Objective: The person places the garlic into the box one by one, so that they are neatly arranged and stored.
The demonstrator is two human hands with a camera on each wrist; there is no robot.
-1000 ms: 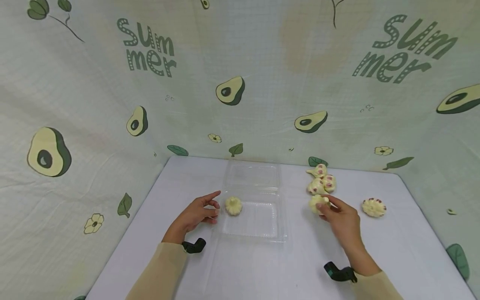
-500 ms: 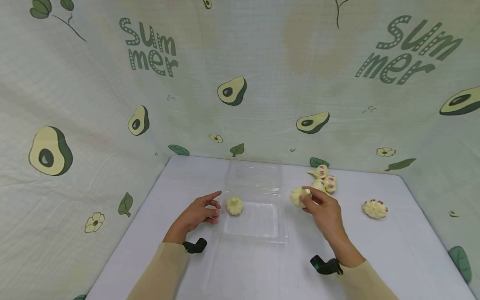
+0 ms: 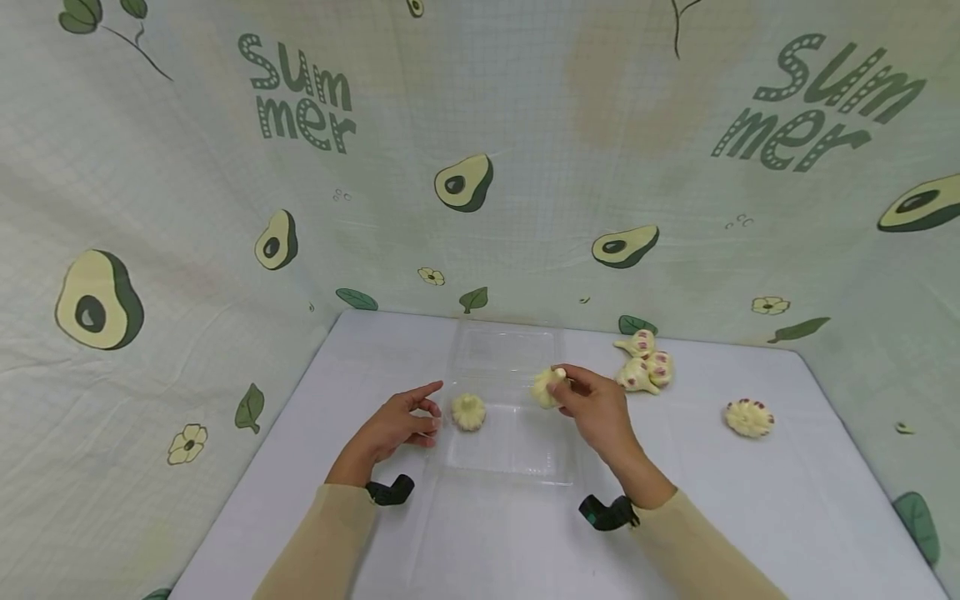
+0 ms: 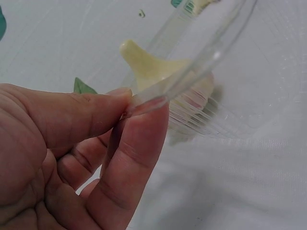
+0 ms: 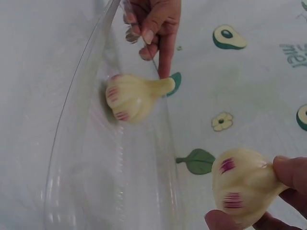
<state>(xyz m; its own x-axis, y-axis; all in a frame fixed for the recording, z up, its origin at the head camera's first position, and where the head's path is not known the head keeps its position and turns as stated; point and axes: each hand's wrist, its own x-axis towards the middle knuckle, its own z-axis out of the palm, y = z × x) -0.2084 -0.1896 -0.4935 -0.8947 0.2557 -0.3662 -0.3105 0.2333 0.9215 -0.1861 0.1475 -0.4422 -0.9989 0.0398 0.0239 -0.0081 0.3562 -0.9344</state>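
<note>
The fingers of the right hand (image 3: 600, 412) are curled in a pinch on a garlic bulb (image 3: 545, 389), held up at about two o'clock over the clear box (image 3: 517, 454). The fingers of the left hand (image 3: 397, 429) pinch the box's rim at nine o'clock. Just inside that edge sits a second bulb (image 3: 468, 412), stem up. The lid (image 3: 506, 346) is folded back at twelve. Farther out on the desk (image 3: 487, 542), three bulbs (image 3: 636, 374) cluster at two o'clock and a lone bulb (image 3: 748, 417) lies at three. The work looks early: one bulb boxed, one in hand, four not yet in.
</note>
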